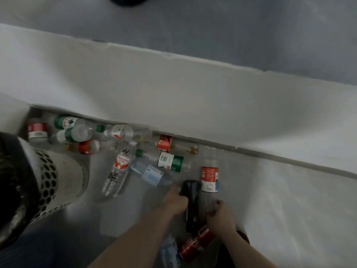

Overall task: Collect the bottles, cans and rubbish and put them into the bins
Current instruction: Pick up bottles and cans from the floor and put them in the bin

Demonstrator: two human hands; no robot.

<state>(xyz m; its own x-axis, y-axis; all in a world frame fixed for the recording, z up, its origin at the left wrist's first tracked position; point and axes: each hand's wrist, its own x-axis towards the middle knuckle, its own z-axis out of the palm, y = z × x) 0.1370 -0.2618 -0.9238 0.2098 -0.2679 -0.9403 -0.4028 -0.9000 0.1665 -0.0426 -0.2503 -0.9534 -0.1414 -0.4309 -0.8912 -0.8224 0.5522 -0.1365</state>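
Several plastic bottles lie on the grey floor along the wall. My left hand (174,201) is curled between a blue-labelled bottle (151,175) and a long black object (191,202); blur hides what it grips. My right hand (219,216) curls around the clear lower end of a bottle with a red and white label (209,178). A red can (197,242) lies just below my right hand. A white perforated bin (58,178) with a black liner stands at the left.
More bottles with green (171,161), red (88,147) and orange (164,143) labels are scattered near the baseboard (270,154). Another clear bottle (117,171) lies beside the bin. A white wall rises behind them. A dark round object (128,0) sits at the top edge.
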